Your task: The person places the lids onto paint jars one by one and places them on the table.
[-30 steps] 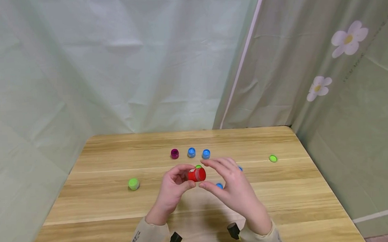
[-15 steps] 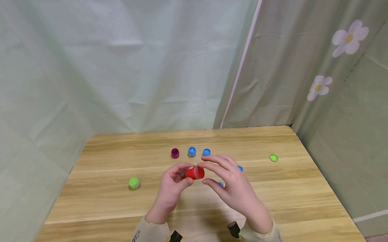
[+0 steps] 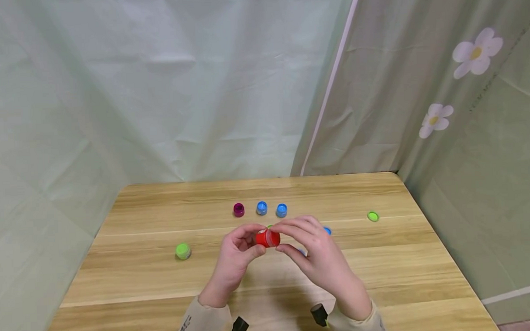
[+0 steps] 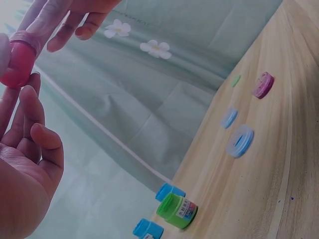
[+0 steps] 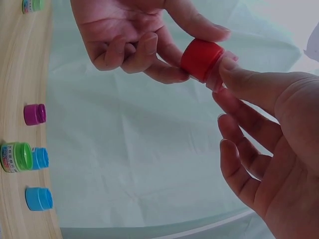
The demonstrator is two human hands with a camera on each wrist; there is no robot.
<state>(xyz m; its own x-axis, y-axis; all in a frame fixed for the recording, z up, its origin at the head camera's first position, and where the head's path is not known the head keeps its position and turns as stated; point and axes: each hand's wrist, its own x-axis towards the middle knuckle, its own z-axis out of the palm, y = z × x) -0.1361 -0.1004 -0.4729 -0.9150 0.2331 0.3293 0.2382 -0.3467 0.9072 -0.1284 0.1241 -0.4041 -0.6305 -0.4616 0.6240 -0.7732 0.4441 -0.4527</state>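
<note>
My left hand (image 3: 235, 259) pinches a small red paint jar (image 3: 263, 238) by its body between thumb and fingers, raised over the table and tilted with its lid end toward the right. My right hand (image 3: 319, 249) has its thumb and index finger on the paler lid (image 5: 215, 74) at that end. The right wrist view shows the red jar body (image 5: 199, 59) in the left hand, with the other right fingers spread loosely below. In the left wrist view the jar (image 4: 20, 64) is partly cut off and covered by fingers.
On the wooden table (image 3: 132, 285) stand a purple jar (image 3: 239, 210), two blue jars (image 3: 261, 208) and an open green jar (image 4: 174, 209). A lidded green jar (image 3: 183, 251) is at left. A green lid (image 3: 373, 216), blue lids (image 4: 240, 141) and a purple lid (image 4: 263, 85) lie at right.
My right thumb and fingers have come from apart around the jar's end to contact with its lid. The left hand keeps its grip, with the jar shifting only slightly.
</note>
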